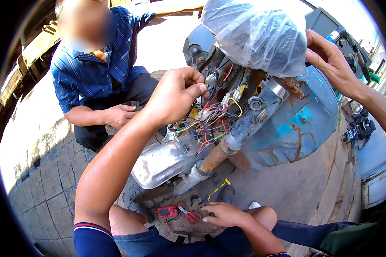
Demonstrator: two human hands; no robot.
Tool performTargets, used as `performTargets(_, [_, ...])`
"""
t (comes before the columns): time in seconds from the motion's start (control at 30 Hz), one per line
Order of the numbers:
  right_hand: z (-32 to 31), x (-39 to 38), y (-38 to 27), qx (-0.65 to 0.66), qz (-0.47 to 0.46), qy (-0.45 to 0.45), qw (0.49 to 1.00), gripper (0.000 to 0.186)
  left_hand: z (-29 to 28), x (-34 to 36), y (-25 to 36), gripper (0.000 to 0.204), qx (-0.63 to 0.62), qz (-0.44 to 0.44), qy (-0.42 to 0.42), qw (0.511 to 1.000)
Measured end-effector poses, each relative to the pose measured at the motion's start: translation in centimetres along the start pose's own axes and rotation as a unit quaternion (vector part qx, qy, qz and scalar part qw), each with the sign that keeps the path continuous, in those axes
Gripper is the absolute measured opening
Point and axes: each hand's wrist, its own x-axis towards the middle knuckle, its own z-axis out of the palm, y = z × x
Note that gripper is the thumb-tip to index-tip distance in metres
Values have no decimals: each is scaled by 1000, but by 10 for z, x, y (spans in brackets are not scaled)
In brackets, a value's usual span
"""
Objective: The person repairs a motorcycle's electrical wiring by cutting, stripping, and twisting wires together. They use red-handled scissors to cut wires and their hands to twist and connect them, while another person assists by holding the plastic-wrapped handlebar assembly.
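My left hand point(176, 95) reaches into a tangle of coloured wires point(210, 116), thumb and fingertips pinched together. What lies between them is too small to make out. A white plug connector point(211, 80) sits just beyond the fingertips. The wires spill from the front of a stripped motorcycle, beside its worn metal fork tube point(240, 132). Low down, my right hand point(225, 214) is by my knee, fingers stretched out and apart, with nothing visible in it. Near it lie red-handled scissors point(193, 217) and a red multimeter point(167, 211) with leads.
A clear plastic bag point(261, 40) covers a part above the wires; another person's hand point(330, 64) touches it from the right. A person in a blue checked shirt point(88, 79) crouches at left. A rusty blue metal panel point(300, 124) and a silvery metal cover point(169, 165) flank the fork.
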Motion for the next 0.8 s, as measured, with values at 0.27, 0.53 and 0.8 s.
performTargets(0.27, [-226,19,-178,-121,-167,289,935,22,1,13,-8,9,-179,-34,-25,983])
performTargets(0.53, [-280,126,-170,-534,78,256,802,21,4,24,-30,9,-252,-9,-12,968])
performTargets(0.8, [-294,175,-194,-538,246,172,788,10,3,24,-40,7,-299,-2,-24,954])
